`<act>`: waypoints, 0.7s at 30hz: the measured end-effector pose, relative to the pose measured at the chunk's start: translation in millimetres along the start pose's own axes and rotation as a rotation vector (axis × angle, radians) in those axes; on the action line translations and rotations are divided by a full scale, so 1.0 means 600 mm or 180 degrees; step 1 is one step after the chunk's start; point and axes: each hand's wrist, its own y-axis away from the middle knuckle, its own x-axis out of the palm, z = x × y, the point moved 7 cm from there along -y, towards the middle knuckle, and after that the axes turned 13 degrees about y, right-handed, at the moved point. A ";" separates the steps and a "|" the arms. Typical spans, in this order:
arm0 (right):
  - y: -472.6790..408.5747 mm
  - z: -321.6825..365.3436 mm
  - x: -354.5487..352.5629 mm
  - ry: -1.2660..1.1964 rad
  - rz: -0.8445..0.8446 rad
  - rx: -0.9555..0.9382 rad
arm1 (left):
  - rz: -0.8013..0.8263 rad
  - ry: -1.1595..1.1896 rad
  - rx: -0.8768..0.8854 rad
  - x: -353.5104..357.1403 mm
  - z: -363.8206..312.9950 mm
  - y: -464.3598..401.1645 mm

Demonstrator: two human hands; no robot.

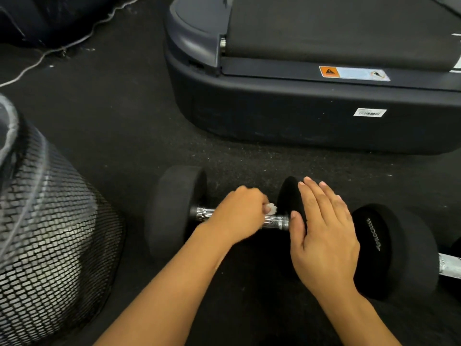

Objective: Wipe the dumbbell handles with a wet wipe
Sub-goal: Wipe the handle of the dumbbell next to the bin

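Note:
A black dumbbell (174, 208) lies crosswise on the dark floor, its chrome handle (277, 223) showing between the two heads. My left hand (239, 213) is curled over the middle of that handle and grips a small white wet wipe (271, 209), which peeks out by the fingers. My right hand (321, 233) lies flat with straight fingers against the dumbbell's right head (287, 193). A second black dumbbell (396, 248) lies just to the right, with part of its chrome handle (449, 268) at the frame edge.
A black mesh bin (50, 240) with a clear liner stands close at the left. The rear end of a dark treadmill (299, 108) fills the space beyond the dumbbells. A thin white cable (50, 52) runs over the floor at the upper left.

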 end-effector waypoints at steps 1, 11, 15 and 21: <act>0.001 0.000 0.000 -0.0002 -0.0007 0.0004 | 0.0342 0.0175 -0.0165 0.005 -0.003 -0.016; 0.000 0.001 -0.001 0.0033 -0.0024 0.0003 | 0.0566 0.0883 -0.0074 0.013 -0.007 -0.022; -0.003 0.001 -0.002 0.0058 -0.0013 0.0007 | 0.0499 0.0455 -0.0129 0.015 -0.019 -0.026; -0.001 0.001 -0.001 0.0066 0.0004 0.0004 | 0.0374 0.0383 -0.0114 0.006 -0.028 -0.017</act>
